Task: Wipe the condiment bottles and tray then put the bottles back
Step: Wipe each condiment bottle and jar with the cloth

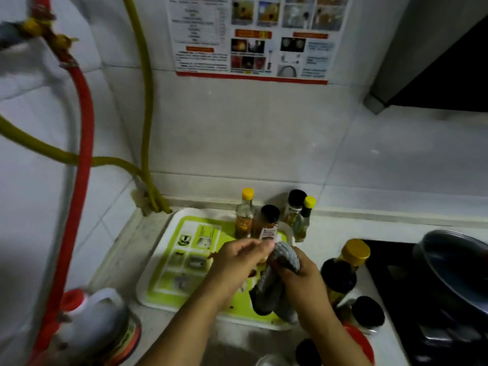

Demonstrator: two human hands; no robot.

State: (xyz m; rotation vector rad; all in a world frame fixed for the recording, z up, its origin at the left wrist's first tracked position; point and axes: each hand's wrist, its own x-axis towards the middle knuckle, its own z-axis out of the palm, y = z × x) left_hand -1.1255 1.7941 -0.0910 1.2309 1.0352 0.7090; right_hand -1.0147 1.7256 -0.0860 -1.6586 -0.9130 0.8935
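Both hands grasp: left hand [239, 257] a small bottle [267, 228], right hand [298, 273] a grey cloth [274, 283], over the tray [169, 249]; dark bottles [340, 276] crowd right

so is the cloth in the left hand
No, the grey cloth is gripped by the right hand, while the left hand holds the small bottle.

The tray [169, 249] lies on the counter [343, 228] before me. 2 bottles [245, 215] stand at its far edge, 2 more [303, 220] just right of it. My hands [237, 262] meet above the tray, the cloth [280, 276] between them. The stove [427, 299] lies right.
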